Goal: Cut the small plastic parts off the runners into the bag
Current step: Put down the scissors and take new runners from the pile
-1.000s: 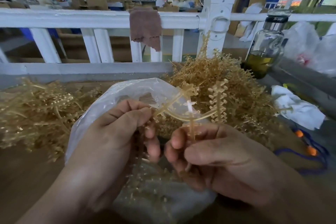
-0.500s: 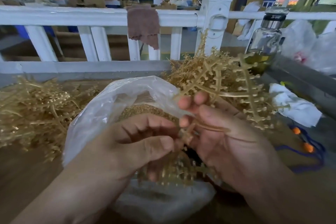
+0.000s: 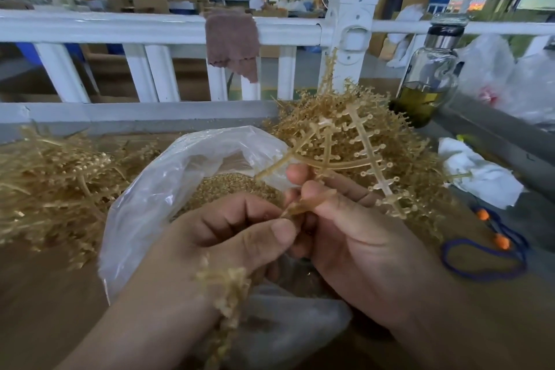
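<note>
My left hand [image 3: 234,237] now pinches a branch of the runner [image 3: 369,149] that my right hand [image 3: 354,234] clasps; a second ago they were apart. Just beyond my knuckles the bag [image 3: 168,189] gapes with parts [image 3: 231,186] inside, so I judge this branch's go next.

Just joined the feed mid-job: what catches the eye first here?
Front and centre, the left hand and right hand pinch a tan branched runner above the open clear bag, which holds a heap of small cut parts. Tangled piles of runners lie left of the bag and behind it. At back right stands a glass bottle of yellowish liquid; a brown cloth hangs on the white railing.
</note>
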